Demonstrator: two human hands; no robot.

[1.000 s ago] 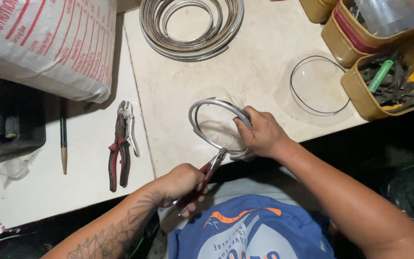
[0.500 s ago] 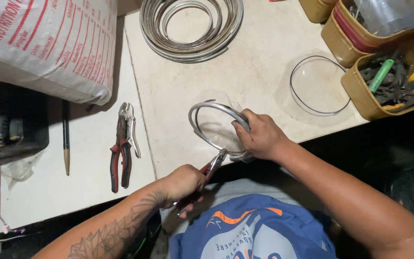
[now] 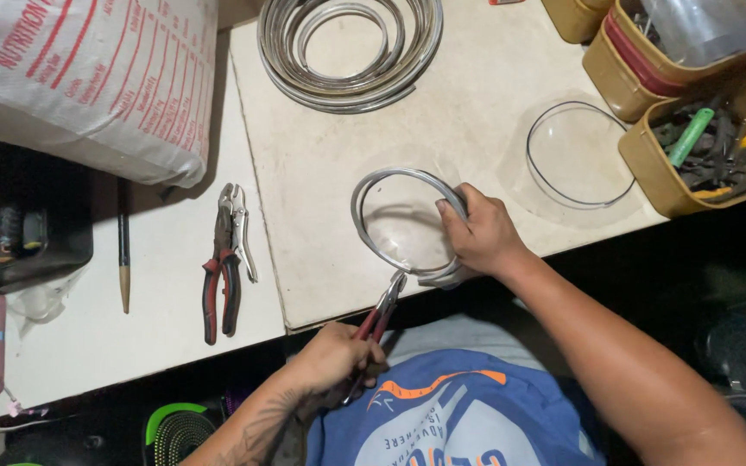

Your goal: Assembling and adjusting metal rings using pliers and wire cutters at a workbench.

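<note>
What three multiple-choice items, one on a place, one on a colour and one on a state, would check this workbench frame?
1. Where does the spare pair of pliers lie?
A. On the white surface left of the metal ring
B. Inside the yellow bin
C. On top of the printed sack

2. What colour are the handles of the pliers in the left hand?
A. Green
B. Red
C. Blue

3. How is the metal ring held?
A. It lies untouched on the table
B. It hangs from a hook
C. The right hand grips its rim while the plier tips meet its lower edge

Answers:
1 A: the spare pair of pliers rests left of the metal ring.
2 B: the pliers in the left hand show red handles.
3 C: the right hand closes on the rim.
</note>
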